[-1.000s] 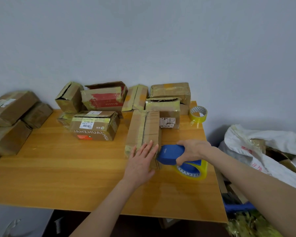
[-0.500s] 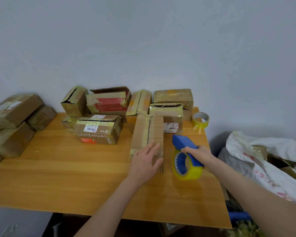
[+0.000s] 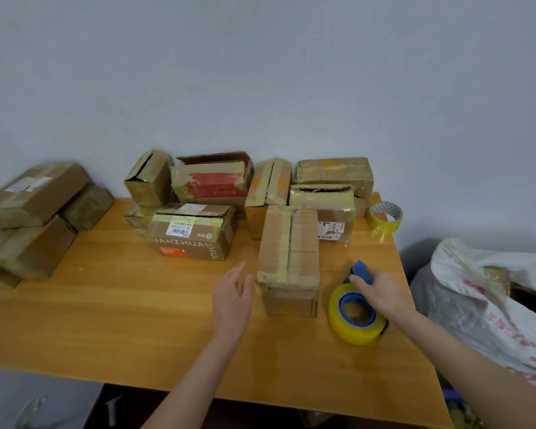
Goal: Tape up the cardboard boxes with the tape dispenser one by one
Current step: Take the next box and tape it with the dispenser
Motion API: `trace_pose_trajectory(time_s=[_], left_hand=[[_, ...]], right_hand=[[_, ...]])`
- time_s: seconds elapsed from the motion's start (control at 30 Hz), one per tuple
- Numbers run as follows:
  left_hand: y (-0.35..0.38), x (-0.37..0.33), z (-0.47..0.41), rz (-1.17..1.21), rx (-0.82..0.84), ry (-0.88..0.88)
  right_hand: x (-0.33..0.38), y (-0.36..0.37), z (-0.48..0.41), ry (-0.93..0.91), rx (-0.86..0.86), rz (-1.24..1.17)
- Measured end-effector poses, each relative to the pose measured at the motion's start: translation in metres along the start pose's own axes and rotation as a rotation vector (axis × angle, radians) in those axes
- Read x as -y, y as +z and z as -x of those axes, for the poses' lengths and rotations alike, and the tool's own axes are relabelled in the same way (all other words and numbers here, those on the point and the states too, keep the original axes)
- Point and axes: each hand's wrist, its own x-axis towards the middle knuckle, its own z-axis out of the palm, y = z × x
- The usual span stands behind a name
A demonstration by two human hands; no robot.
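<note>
A long cardboard box (image 3: 288, 258) with yellowish tape along its top seam lies on the wooden table (image 3: 136, 320), its short end facing me. My left hand (image 3: 232, 298) hovers just left of it, fingers straight, touching nothing. To the right of the box, the blue tape dispenser (image 3: 358, 308) with its yellow roll stands on the table. My right hand (image 3: 381, 292) grips its blue handle from above.
Several taped cardboard boxes (image 3: 211, 187) line the wall behind. A labelled box (image 3: 195, 233) sits left of centre. A spare yellow tape roll (image 3: 384, 216) lies at the far right corner. More boxes (image 3: 31, 218) stack at the left. A white sack (image 3: 492, 305) sits right of the table.
My left hand has lifted off the box and moved to its left. My right hand has drawn the dispenser away from the box and set it down on the table to the right.
</note>
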Motion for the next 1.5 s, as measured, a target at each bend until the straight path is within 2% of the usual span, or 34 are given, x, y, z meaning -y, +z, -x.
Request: trace_pose_trajectory(time_s=[0.1, 0.2, 0.3, 0.4, 0.6, 0.73, 0.83, 1.1, 1.23, 1.43, 1.5], left_hand=[[0.006, -0.007, -0.004, 0.025, 0.026, -0.066], [0.010, -0.016, -0.005, 0.044, 0.078, -0.097], [0.008, -0.017, -0.008, 0.108, 0.096, -0.137], [0.002, -0.010, -0.009, 0.207, 0.157, -0.230], [0.001, -0.004, -0.005, 0.288, 0.170, -0.250], [0.001, -0.004, -0.004, 0.300, 0.200, -0.201], [0.006, 0.001, -0.003, 0.207, 0.185, -0.135], [0.014, -0.003, -0.014, -0.188, 0.188, 0.035], [0.026, -0.007, -0.019, -0.133, 0.324, 0.063], [0.028, 0.003, -0.017, -0.138, 0.230, 0.161], [0.026, 0.005, -0.016, -0.143, 0.247, 0.163]], right_hand=[[0.047, 0.012, 0.021, -0.150, 0.023, -0.046], [0.068, 0.039, 0.026, -0.221, 0.019, 0.028], [0.067, 0.042, 0.024, -0.190, -0.041, 0.046], [0.062, 0.034, 0.028, -0.169, -0.010, 0.020], [0.060, 0.039, 0.036, -0.242, -0.033, -0.067], [0.053, 0.041, 0.032, -0.240, -0.058, -0.095], [0.049, 0.047, 0.030, -0.280, -0.093, -0.037], [0.062, 0.037, 0.026, -0.319, -0.161, 0.416], [0.073, 0.046, 0.021, -0.298, -0.136, 0.429], [0.067, 0.047, 0.013, -0.314, -0.112, 0.321], [0.066, 0.044, 0.012, -0.332, -0.078, 0.314]])
